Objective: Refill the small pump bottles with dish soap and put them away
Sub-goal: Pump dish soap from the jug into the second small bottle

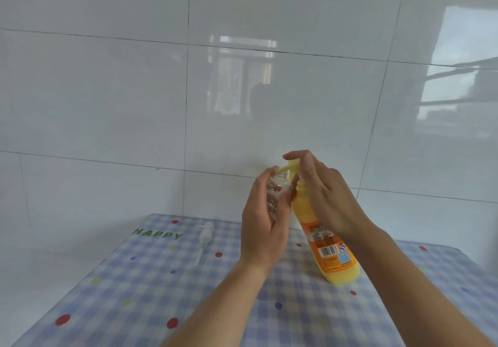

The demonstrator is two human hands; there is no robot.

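Observation:
A tall yellow dish soap bottle (322,239) with an orange label stands on the checked tablecloth (134,279). My right hand (326,198) rests on top of its yellow pump head, fingers laid over it. My left hand (265,222) grips a small clear bottle (90,190), open-necked, held up with its mouth right under the pump's spout. The small bottle's white pump top (204,239) lies loose on the cloth to the left.
A white tiled wall rises directly behind the table. The blue-and-white checked cloth has coloured dots and the word HAPPY near its far left edge. The table's left edge runs diagonally at the lower left.

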